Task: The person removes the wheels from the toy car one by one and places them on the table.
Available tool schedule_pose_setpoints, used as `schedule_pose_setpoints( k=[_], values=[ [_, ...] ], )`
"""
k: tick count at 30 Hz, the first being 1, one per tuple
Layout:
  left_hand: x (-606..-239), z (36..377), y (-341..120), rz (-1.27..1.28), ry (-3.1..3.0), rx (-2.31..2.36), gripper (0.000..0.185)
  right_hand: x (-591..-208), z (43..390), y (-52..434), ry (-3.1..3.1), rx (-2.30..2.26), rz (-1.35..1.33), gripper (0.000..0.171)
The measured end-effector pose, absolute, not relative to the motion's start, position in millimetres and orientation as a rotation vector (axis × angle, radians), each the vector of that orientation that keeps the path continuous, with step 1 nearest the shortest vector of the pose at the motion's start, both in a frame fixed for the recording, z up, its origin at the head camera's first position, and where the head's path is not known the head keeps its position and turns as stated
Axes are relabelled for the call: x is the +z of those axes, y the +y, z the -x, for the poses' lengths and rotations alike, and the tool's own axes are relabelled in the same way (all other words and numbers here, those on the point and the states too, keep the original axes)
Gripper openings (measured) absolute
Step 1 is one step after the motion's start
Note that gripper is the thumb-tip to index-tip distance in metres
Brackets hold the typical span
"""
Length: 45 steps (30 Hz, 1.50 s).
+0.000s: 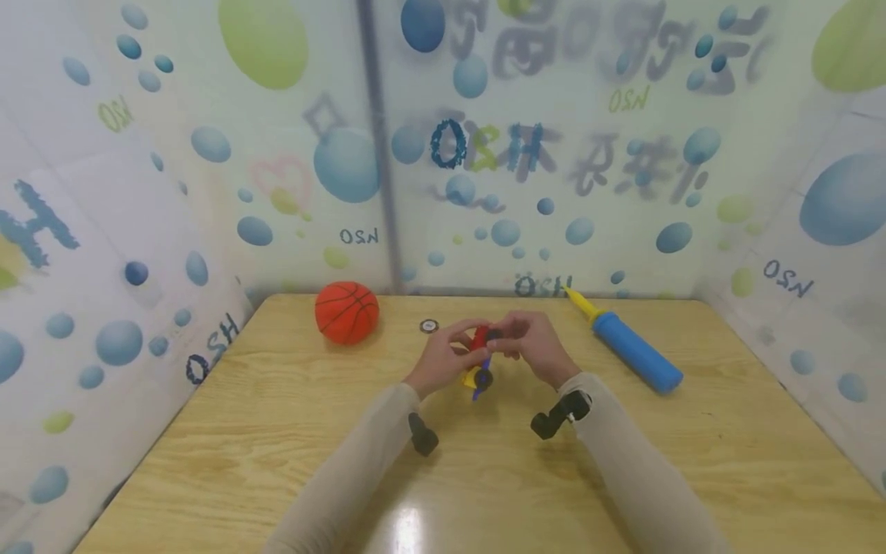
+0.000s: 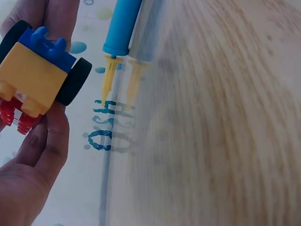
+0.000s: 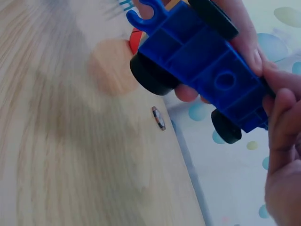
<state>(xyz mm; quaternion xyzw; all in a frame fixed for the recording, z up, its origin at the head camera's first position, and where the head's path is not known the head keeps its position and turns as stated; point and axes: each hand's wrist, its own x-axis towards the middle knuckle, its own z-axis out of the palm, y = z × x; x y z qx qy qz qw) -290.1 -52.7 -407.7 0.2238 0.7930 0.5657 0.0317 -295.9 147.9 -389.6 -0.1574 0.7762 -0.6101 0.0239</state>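
Observation:
Both hands hold a small toy car (image 1: 481, 358) above the middle of the wooden table (image 1: 277, 431). The toy has a blue chassis (image 3: 207, 70), black wheels (image 3: 149, 75), a yellow block (image 2: 30, 80) and red parts (image 2: 14, 117). My left hand (image 1: 443, 358) grips it from the left, fingers (image 2: 42, 141) curled round the body. My right hand (image 1: 533, 346) pinches its upper end, fingers (image 3: 282, 117) on the blue chassis by a wheel. The toy is tilted, its blue underside facing the right wrist camera.
An orange basketball (image 1: 346, 312) lies at the back left of the table. A small round disc (image 1: 429, 325) sits near it. A blue hand pump (image 1: 633, 350) with a yellow nozzle (image 2: 109, 77) lies at the back right. Bubble-patterned walls (image 1: 484, 154) enclose the table.

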Motion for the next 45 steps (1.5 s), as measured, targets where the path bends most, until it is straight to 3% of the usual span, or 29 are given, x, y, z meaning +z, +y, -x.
schedule_pose_setpoints(
  k=[15,23,28,45],
  values=[
    [-400,288,-59,-0.499,2.282,1.763,0.049,-394,295,151,2.453,-1.823,0.662,0.015],
    [-405,289,-69,-0.387,2.303,1.780,0.046,-376,292,160,2.529,-1.762,0.746,0.017],
    [-399,292,-80,-0.456,2.304,1.828,0.045,-372,298,168,2.550,-1.764,0.671,0.026],
    [-399,295,-87,-0.508,2.246,1.907,0.048,-405,321,173,2.549,-1.554,0.617,0.032]
  ],
)
